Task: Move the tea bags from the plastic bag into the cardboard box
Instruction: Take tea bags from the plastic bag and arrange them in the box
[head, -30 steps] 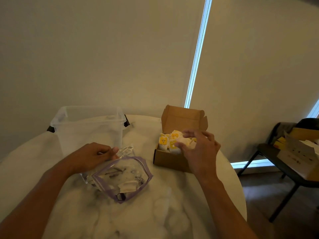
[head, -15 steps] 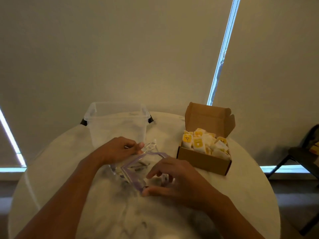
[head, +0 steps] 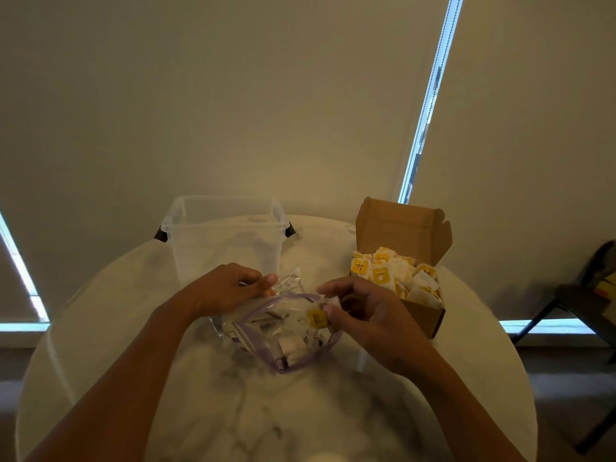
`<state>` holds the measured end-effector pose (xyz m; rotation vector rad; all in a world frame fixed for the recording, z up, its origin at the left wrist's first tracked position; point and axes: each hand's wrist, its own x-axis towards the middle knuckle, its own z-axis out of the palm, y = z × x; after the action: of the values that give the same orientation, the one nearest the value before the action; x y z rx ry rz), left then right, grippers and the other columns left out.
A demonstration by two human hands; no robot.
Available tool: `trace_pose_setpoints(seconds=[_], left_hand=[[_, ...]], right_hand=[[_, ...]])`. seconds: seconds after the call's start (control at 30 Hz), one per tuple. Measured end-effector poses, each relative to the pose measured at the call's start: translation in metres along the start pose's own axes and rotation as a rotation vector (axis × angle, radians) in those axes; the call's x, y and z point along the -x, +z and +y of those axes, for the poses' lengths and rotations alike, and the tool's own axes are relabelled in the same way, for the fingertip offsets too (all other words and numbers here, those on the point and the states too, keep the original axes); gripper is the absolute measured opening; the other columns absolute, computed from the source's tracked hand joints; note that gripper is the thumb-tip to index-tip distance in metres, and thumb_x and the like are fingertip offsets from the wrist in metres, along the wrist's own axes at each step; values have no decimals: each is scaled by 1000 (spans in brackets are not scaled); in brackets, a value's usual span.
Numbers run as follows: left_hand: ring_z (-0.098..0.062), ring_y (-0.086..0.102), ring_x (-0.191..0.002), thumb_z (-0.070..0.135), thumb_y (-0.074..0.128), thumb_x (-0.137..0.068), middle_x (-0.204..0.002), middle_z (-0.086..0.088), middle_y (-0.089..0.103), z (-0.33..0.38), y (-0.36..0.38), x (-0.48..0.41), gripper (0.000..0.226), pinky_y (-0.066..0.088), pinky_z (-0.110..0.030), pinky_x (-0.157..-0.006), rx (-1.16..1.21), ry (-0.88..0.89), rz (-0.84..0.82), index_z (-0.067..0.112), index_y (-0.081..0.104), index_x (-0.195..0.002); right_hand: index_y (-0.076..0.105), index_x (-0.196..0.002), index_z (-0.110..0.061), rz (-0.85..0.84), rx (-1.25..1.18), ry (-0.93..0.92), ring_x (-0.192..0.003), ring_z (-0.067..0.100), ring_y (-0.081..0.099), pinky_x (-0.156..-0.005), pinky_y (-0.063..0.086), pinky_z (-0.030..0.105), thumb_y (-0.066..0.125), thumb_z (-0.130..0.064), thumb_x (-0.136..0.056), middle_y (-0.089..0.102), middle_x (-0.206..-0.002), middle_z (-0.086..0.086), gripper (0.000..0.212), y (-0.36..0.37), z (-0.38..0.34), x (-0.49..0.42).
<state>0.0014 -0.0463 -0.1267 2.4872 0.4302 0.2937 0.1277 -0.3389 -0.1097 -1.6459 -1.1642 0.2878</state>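
Note:
A clear plastic bag (head: 283, 341) with a purple zip rim lies open on the round marble table (head: 266, 411), with a few white tea bags left inside. My left hand (head: 226, 288) pinches the bag's upper edge and holds it open. My right hand (head: 360, 311) pinches a tea bag (head: 316, 317) with a yellow tag just above the bag's right rim. The open cardboard box (head: 423, 315) stands to the right, packed with several yellow-tagged tea bags (head: 383, 271), its lid flap upright behind.
An empty clear plastic tub (head: 223, 235) stands behind the bag at the table's far side. A dark chair (head: 586, 295) sits to the right, off the table. Window blinds fill the background.
My right hand left the box, reached into the plastic bag, and now lifts out a yellow-tagged tea bag. My left hand stayed on the bag's edge. The camera turned left.

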Motion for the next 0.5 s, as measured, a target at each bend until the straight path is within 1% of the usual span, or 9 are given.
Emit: trace_pose_setpoints(seconds=[0.07, 0.13, 0.2, 0.23, 0.27, 0.33, 0.4, 0.43, 0.5], left_hand=[[0, 74, -90, 76, 44, -101, -92, 19, 81, 1, 0, 1, 59, 56, -32, -89, 6, 11, -10, 36, 87, -100], [7, 71, -89, 76, 44, -100, -92, 24, 81, 3, 0, 1, 58, 54, -26, -90, 12, 16, -16, 38, 87, -100], [6, 72, -93, 77, 43, -99, -96, 23, 81, 2, 0, 0, 58, 55, -25, -95, 13, 11, -17, 39, 87, -101], [4, 73, -95, 78, 43, -99, -97, 22, 82, 2, 1, -1, 59, 55, -26, -96, 14, 5, -18, 39, 87, -102], [2, 74, -96, 77, 43, -99, -98, 21, 82, 2, 1, -2, 59, 55, -26, -96, 16, -1, -19, 39, 87, -103], [4, 74, -93, 75, 44, -99, -95, 25, 81, 1, 2, -3, 57, 54, -23, -91, 17, -8, -21, 39, 87, -102], [10, 72, -87, 73, 44, -100, -89, 31, 79, 1, 2, -3, 56, 51, -20, -85, 12, -11, -17, 37, 87, -101], [11, 71, -86, 72, 44, -100, -88, 31, 78, 1, 2, -3, 56, 50, -20, -83, 8, -11, -14, 36, 87, -100], [14, 70, -85, 71, 44, -101, -87, 32, 78, 1, 2, -3, 55, 49, -19, -80, 4, -13, -9, 36, 87, -100]], right_hand=[[74, -121, -24, 3, -164, 32, -99, 25, 77, -85, 66, 40, 72, -10, -99, 73, -109, -8, 26, -5, -1, 0], [76, -120, -22, 24, -328, 45, -102, 31, 76, -85, 65, 42, 71, -3, -97, 69, -114, 6, 30, -8, -4, 0], [76, -121, -19, 66, -499, 56, -106, 35, 75, -86, 64, 42, 69, -1, -97, 68, -118, 15, 31, -12, -6, -1], [76, -121, -16, 99, -592, 72, -107, 36, 75, -86, 64, 41, 67, -1, -97, 70, -120, 16, 30, -15, -7, -1], [76, -122, -13, 141, -674, 88, -108, 35, 75, -87, 65, 41, 65, -2, -97, 72, -122, 15, 29, -18, -9, -1], [75, -123, -7, 252, -777, 76, -111, 35, 75, -92, 64, 45, 65, -6, -96, 74, -125, 16, 28, -27, -7, -4], [75, -119, -6, 398, -787, 31, -114, 32, 74, -97, 62, 47, 67, -8, -97, 75, -122, 16, 24, -36, -2, -6], [76, -116, -8, 481, -742, 15, -114, 30, 74, -98, 61, 45, 67, -8, -99, 76, -119, 14, 19, -40, 1, -7], [78, -111, -16, 624, -583, 18, -112, 24, 74, -91, 61, 37, 68, -11, -101, 78, -115, 7, 15, -48, 7, -7]])
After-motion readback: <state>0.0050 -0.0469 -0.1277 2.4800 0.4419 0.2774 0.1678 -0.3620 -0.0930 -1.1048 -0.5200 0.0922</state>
